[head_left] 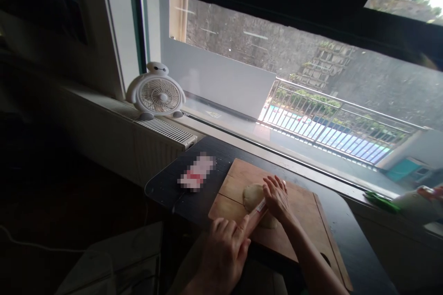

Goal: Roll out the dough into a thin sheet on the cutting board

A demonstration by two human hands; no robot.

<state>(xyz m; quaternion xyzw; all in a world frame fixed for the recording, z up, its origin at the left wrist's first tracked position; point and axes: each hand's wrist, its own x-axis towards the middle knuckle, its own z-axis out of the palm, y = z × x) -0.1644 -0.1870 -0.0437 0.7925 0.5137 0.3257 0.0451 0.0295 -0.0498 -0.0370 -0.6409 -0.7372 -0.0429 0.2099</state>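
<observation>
A wooden rolling pin (258,214) lies at a slant across a flat round of pale dough (252,195), which shows on both sides of it. My left hand (226,246) is closed around the pin's near end, its index finger lying along the wood. At the far end, my right hand (277,197) grips the pin from above, with the fingers bent over it and the tip just past them. Beneath the dough is a wooden cutting board (294,235) with a groove near its right edge.
The board rests on a dark table (197,207) by a large window. Left of it lies a blurred pink-and-red item (197,173). A white fan (161,94) stands on the radiator (162,131). Something green (380,201) sits on the right of the sill, and a pale cable (44,247) hangs at lower left.
</observation>
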